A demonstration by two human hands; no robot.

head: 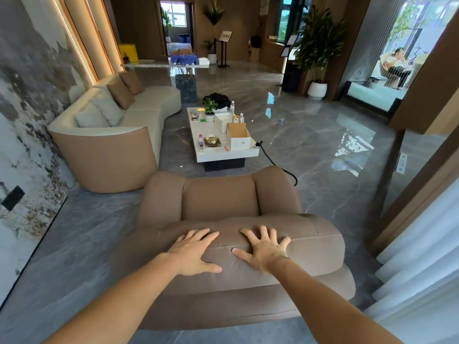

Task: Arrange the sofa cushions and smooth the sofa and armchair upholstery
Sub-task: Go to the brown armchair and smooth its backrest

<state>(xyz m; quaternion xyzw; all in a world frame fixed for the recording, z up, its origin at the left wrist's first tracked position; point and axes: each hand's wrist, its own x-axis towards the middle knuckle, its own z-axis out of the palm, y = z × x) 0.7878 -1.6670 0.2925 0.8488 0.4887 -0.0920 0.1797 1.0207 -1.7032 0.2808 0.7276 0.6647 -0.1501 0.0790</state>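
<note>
I stand behind a tan leather armchair (219,194). My left hand (196,252) and my right hand (263,248) both lie flat, fingers spread, on top of its padded backrest (315,238), side by side and holding nothing. Farther left a curved cream sofa (149,108) with a tan end panel runs along the wall. On it lean two pale cushions (101,112) near the close end and two brown cushions (124,89) beyond them, all propped against the sofa back.
A white coffee table (223,151) with boxes, bottles and a small plant stands beyond the armchair. A black cable (275,162) trails off its right corner onto the glossy grey floor. White curtains (419,269) hang at the right; a patterned wall (24,120) closes the left.
</note>
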